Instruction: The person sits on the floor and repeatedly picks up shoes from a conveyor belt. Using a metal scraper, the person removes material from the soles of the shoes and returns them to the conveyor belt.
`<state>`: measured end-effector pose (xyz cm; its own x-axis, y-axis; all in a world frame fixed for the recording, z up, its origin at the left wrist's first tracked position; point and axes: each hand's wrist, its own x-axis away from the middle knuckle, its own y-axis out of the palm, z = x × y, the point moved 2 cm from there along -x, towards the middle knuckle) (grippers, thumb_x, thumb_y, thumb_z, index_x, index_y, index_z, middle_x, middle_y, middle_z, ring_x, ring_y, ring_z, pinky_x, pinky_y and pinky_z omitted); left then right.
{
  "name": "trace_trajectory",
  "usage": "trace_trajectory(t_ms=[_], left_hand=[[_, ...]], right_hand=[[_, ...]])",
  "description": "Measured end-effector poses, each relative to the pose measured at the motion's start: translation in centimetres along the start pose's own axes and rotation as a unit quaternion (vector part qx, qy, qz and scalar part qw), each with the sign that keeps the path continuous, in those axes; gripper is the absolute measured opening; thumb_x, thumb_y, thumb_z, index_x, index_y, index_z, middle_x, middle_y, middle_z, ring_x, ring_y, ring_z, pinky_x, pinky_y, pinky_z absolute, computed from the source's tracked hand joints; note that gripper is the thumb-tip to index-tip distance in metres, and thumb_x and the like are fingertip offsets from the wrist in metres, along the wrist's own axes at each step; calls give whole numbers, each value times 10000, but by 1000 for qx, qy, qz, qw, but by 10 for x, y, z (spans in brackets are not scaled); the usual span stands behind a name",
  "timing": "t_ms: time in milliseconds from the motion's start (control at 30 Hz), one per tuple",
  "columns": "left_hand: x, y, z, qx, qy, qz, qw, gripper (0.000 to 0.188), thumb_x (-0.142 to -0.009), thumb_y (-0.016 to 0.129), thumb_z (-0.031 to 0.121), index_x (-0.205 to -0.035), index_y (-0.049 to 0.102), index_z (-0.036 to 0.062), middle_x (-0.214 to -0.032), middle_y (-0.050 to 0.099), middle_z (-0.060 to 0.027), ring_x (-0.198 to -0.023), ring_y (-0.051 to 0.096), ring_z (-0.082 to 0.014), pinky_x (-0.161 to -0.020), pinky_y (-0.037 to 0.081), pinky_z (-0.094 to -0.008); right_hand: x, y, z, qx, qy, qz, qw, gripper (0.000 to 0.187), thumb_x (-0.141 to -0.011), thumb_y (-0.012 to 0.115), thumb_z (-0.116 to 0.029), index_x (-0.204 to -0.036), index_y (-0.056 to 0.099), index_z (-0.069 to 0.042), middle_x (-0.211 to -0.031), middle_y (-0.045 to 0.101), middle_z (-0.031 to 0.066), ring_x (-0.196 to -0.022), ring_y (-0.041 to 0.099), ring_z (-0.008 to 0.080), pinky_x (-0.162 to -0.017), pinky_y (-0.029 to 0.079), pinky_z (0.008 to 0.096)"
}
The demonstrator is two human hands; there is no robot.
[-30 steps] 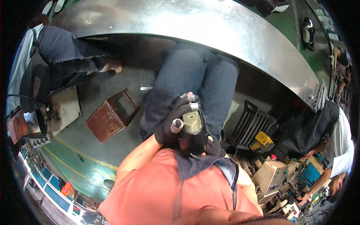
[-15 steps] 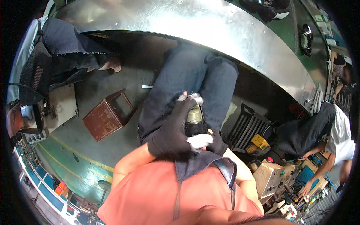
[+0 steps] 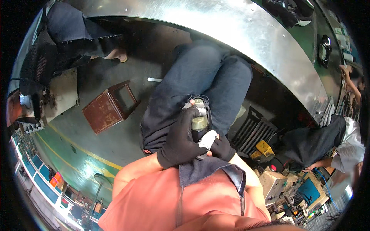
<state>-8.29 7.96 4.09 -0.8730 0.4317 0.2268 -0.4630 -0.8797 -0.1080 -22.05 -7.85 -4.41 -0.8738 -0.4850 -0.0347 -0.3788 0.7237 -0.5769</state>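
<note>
A black shoe [image 3: 209, 117] sits over my lap, its toe pointing away from me. Inside its opening shows a pale yellow-green, shiny form [image 3: 199, 124], probably a shoe last. My left hand [image 3: 180, 136], in a black glove with bare or white-wrapped fingertips, is closed round the shoe's left side, with its white-wrapped thumb across the top. At the near end, my right hand [image 3: 221, 148], also black-gloved, is closed on the shoe. A white wrapping [image 3: 208, 139] covers a digit there. The fingers beneath the shoe are hidden.
A shiny metal bench edge [image 3: 216, 23] curves beyond my knees. On the left floor stands a brown stool [image 3: 102, 115]; on the right are a black slatted crate [image 3: 254, 129] and a yellow pedal [image 3: 263, 149]. Machines [image 3: 273, 179] and co-workers flank me. Another shoe [image 3: 324, 52] lies on the green belt.
My left thumb has slid back toward me along the shoe, so more of its far end shows. The view has shifted a little. A co-worker's hand at right has drawn back from the machines.
</note>
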Motion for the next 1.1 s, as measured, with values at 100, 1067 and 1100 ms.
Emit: trace_trajectory(t_ms=[100,1067,1100], left_hand=[[-4,-1,-2,-17,34,11,999,523,-707,768,157,-1135,522,-18,-1126,560,-217,-1144,533,-360,-1013,388,-416],[-64,44,-115,-97,94,-35,990,890,-742,796,257,-1410,308,-71,-1430,392,-254,-1344,387,-326,-1086,329,-386],[-62,47,-117,-113,84,-38,989,887,-767,772,273,-1424,282,-68,-1388,429,-270,-1330,404,-342,-1075,343,-395]], right_hand=[[7,27,35,-1,-35,12,999,410,-648,734,-306,-911,581,-33,-1003,591,154,-901,609,326,-780,502,431],[-56,-133,46,-130,375,-21,918,493,-958,506,-434,-839,651,21,-696,613,134,-606,567,193,-586,445,352],[-60,-138,42,-58,366,-64,927,490,-948,516,-435,-825,652,19,-668,603,171,-594,580,218,-580,444,365]])
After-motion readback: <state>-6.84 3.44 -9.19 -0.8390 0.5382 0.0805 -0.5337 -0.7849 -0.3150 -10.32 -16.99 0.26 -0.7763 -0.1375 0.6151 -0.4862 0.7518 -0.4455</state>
